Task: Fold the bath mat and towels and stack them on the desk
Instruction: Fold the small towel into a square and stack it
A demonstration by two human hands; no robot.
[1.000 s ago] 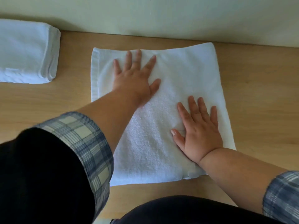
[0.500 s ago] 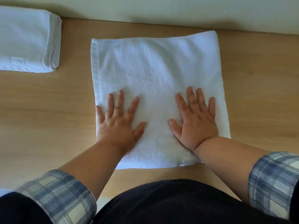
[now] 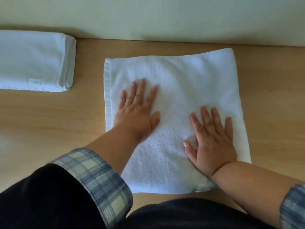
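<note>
**A:** Head view, the only one here. How many hands?

**B:** Two. The left hand [image 3: 137, 111] and the right hand [image 3: 212, 139] both lie palm down on the towel [image 3: 181, 76]. The fingers [image 3: 141, 88] of each are straight and spread, gripping nothing, just pressing the cloth flat

**A:** Where on it?

**B:** The left hand is on the left half, near the hemmed left edge. The right hand is closer to the person, toward the near right corner. The two hands are apart, with bare terry between them

**A:** And how many towels?

**B:** One white towel lies spread flat and roughly square on the worktop [image 3: 41, 121], its far edge near the wall [image 3: 148, 17]. There is also one folded bundle [image 3: 33, 60], also white, at the far left. It sits apart from the towel with bare wood between, its layered end facing the towel. I can't tell how many pieces are in it, and the frame cuts off its left part

**A:** Anything else?

**B:** Two plaid cuffs [image 3: 99, 184], one on each forearm, and dark clothing [image 3: 189, 214] along the bottom edge
</note>
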